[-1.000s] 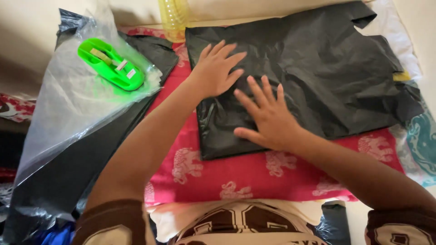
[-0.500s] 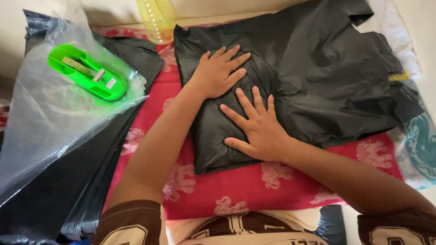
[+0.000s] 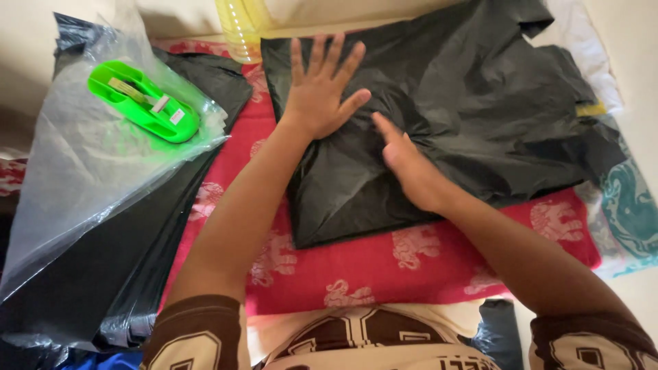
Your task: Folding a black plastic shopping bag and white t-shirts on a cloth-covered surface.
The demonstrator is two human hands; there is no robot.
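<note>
A large crumpled black plastic bag point(image 3: 480, 103) lies on a red cloth with pale elephant prints point(image 3: 384, 267). My left hand point(image 3: 321, 85) rests flat on the bag's upper left part, fingers spread and pointing away from me. My right hand point(image 3: 404, 157) presses on the bag's middle, turned on its edge; its fingers are partly hidden in a fold of the plastic. Neither hand grips anything that I can see.
A green tape dispenser point(image 3: 144, 103) sits on a clear plastic sheet point(image 3: 89, 178) at the left, over a stack of black bags point(image 3: 103, 274). A yellow bottle point(image 3: 240, 27) stands at the back. White and teal fabrics point(image 3: 630, 205) lie at the right.
My left hand slid up toward the bag's far edge with fingers spread wider. My right hand turned from flat onto its edge and pushed into the bag's middle.
</note>
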